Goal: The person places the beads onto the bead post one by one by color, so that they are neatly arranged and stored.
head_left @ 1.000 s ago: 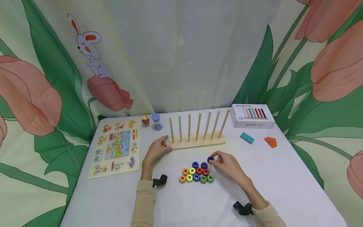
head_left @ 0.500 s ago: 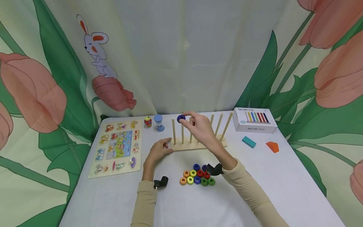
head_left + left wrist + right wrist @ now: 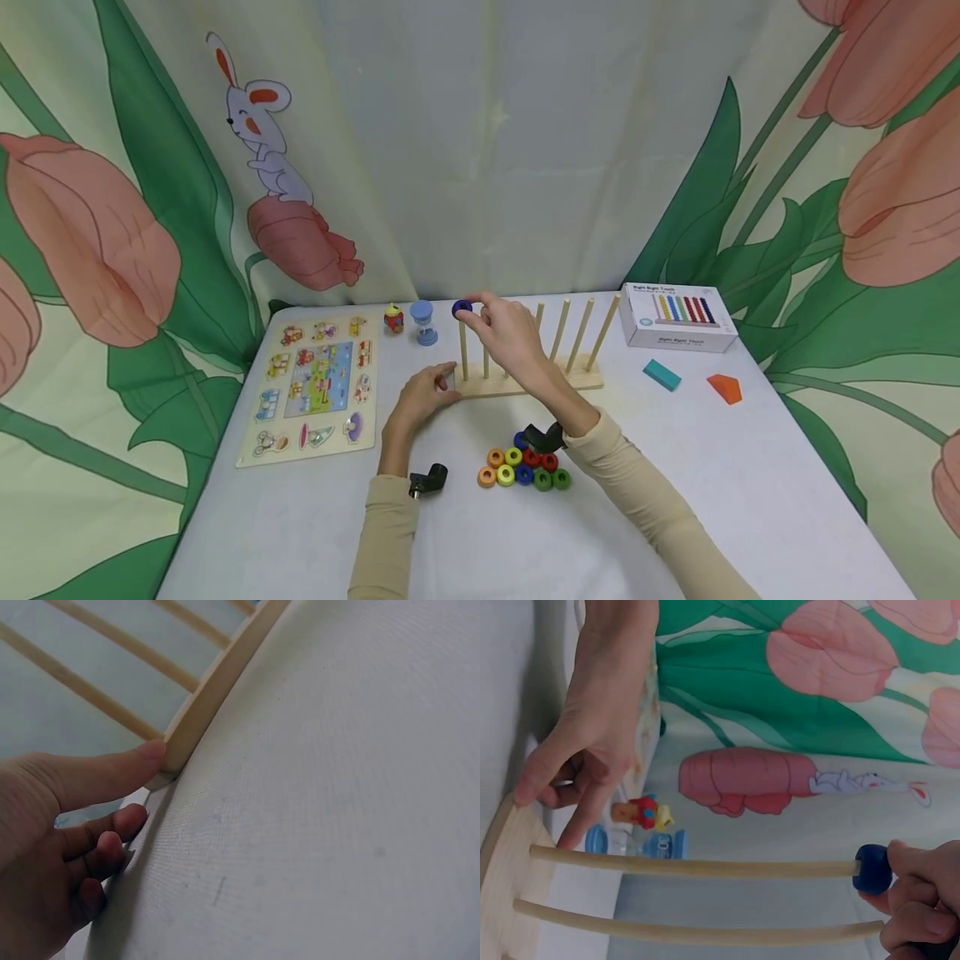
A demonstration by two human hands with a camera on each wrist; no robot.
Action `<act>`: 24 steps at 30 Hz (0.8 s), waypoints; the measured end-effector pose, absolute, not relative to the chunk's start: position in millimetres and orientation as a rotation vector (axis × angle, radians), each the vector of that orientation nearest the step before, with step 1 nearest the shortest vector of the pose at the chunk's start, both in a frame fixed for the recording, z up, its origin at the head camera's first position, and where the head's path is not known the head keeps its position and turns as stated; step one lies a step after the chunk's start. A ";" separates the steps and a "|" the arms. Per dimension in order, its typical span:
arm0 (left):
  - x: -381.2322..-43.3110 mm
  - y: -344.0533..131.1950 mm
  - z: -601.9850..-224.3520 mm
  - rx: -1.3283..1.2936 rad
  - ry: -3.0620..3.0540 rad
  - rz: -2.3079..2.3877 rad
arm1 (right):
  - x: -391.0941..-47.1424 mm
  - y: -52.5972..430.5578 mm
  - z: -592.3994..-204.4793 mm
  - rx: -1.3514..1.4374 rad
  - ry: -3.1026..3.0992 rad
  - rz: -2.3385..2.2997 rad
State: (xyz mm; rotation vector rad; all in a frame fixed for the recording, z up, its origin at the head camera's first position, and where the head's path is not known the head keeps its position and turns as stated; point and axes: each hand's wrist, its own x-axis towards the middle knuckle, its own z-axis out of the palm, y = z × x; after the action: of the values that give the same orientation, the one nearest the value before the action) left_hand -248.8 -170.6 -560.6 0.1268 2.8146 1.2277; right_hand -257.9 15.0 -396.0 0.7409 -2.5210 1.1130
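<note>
Right wrist view showed one blue ring [image 3: 874, 868] at the tip of the left-end peg [image 3: 705, 867], pinched by the right hand [image 3: 512, 335]; threaded or just touching, could not tell. Left wrist view caught the left hand [image 3: 417, 398], thumb on the left end of the wooden rack [image 3: 487, 388], four pegs in frame; right wrist added its forefinger, so thumb and finger gripped that end. Only head view had the loose rings [image 3: 524, 482] near the table's [image 3: 300, 533] middle, ten countable: two each orange, yellow, blue, red, green; wrist camera [image 3: 542, 438] covered part. Head also gave seven pegs; one puzzle board [image 3: 341, 447], left edge; one hourglass [image 3: 422, 312] and one toy figure [image 3: 393, 317], far edge; one box [image 3: 678, 319], far right corner; one teal block [image 3: 662, 375], one orange block [image 3: 725, 388], right edge
</note>
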 end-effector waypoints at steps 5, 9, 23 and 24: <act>-250.1 -170.1 -559.7 0.151 2.822 1.227 | -252.8 25.0 -397.4 0.740 -2.447 1.206; -248.9 -171.7 -561.0 0.131 2.811 1.223 | -239.6 47.0 -409.0 0.696 -2.434 1.308; -249.2 -171.1 -558.5 0.119 2.803 1.218 | -200.1 129.9 -511.7 0.418 -2.873 1.356; -249.3 -170.4 -558.5 0.121 2.802 1.215 | -197.2 132.4 -515.5 0.410 -2.894 1.347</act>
State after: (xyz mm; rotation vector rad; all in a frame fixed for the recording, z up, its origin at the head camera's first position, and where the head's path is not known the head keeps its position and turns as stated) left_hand -249.3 -170.4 -558.5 0.1211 2.8022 1.2154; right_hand -197.2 132.4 -515.5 0.4096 -2.8941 1.3475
